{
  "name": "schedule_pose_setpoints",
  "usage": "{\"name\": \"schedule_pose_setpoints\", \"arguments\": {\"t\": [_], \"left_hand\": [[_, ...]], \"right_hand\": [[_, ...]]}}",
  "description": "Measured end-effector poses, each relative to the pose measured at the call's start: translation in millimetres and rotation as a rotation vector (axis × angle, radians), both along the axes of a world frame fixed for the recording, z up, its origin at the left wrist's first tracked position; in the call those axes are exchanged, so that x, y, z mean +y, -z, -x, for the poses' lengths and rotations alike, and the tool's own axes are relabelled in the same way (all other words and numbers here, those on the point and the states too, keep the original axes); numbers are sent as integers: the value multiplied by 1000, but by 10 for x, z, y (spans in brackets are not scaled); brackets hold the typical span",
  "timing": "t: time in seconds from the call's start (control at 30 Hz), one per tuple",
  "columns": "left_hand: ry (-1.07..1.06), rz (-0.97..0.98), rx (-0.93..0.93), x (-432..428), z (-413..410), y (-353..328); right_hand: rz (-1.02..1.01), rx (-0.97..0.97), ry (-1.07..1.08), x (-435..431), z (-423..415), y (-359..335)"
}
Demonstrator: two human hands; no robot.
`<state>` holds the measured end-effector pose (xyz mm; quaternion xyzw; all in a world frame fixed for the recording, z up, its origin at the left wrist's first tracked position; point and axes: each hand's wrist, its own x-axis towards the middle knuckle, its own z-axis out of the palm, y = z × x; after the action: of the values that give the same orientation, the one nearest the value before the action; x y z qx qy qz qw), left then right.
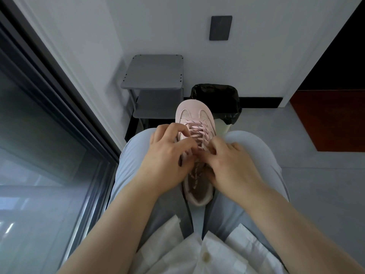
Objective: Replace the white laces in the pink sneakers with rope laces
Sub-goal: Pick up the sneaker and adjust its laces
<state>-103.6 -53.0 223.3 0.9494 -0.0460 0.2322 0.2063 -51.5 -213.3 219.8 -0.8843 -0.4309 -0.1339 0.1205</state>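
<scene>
Our left hand (167, 155) and right hand (231, 161) are both pinching the lace (198, 131) at the sneaker's (194, 113) 6 o'clock eyelets, so we should be pulling evenly.

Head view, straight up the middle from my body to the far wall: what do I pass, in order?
White shirt → pink sneaker between the knees, with left hand and right hand at its rope lace → black-lined bin → dark wall plate.

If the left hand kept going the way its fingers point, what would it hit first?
Probably the rope lace on the pink sneaker, which the left hand touches; the right hand lies just beyond.
</scene>
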Motion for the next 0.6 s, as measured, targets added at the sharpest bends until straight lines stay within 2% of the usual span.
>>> {"name": "schedule_pose_setpoints", "arguments": {"t": [0.1, 0.27, 0.4, 0.6], "left_hand": [[-40, -123, 68, -3, 17, 12], [-47, -166, 86, -44, 33, 10], [-93, -226, 125, -21, 68, -20], [-104, -369, 138, 0, 85, -57]], "right_hand": [[52, -56, 68, 21, 11, 4], [64, -154, 94, 26, 41, 38], [-16, -180, 86, 1, 57, 52], [43, -248, 84, -27, 43, 44]]}}
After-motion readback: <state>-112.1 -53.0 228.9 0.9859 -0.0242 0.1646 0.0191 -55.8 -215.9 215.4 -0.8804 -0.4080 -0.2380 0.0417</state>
